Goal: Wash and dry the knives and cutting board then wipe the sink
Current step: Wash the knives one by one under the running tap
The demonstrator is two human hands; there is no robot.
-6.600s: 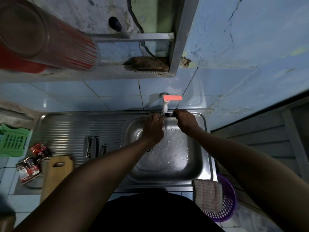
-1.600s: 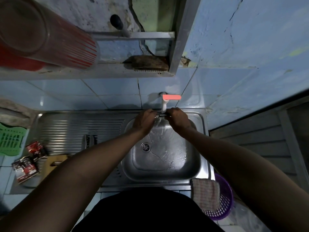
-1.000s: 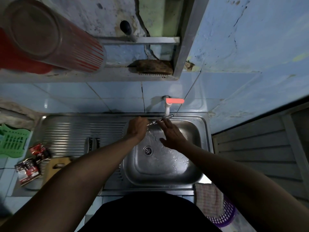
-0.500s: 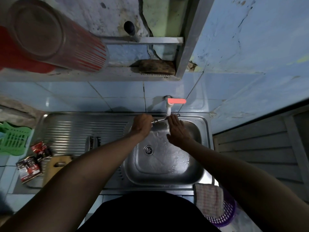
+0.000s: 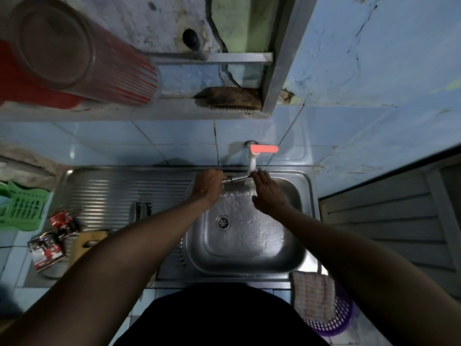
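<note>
My left hand (image 5: 208, 187) grips a small metal knife (image 5: 235, 178) by its handle and holds it across the back of the steel sink (image 5: 294, 258), under the white tap (image 5: 252, 163) with the orange lever. My right hand (image 5: 268, 193) has straight fingers, and its fingertips touch the knife's tip end below the spout. Water runs down the wet basin toward the drain (image 5: 222, 222). Other knives (image 5: 142, 211) lie on the ribbed drainboard. The wooden cutting board (image 5: 86, 243) lies at the left, partly hidden by my left forearm.
A checked cloth (image 5: 313, 295) hangs over a purple basket (image 5: 336, 320) at the sink's front right. Red sachets (image 5: 47, 248) and a green rack (image 5: 22, 206) sit at the left. A brush (image 5: 228, 98) and a red-striped tumbler (image 5: 82, 53) rest on the shelf above.
My right hand has slid up along the knife toward the spout, fingers straight. My left hand keeps the same grip on the handle. Water keeps running.
</note>
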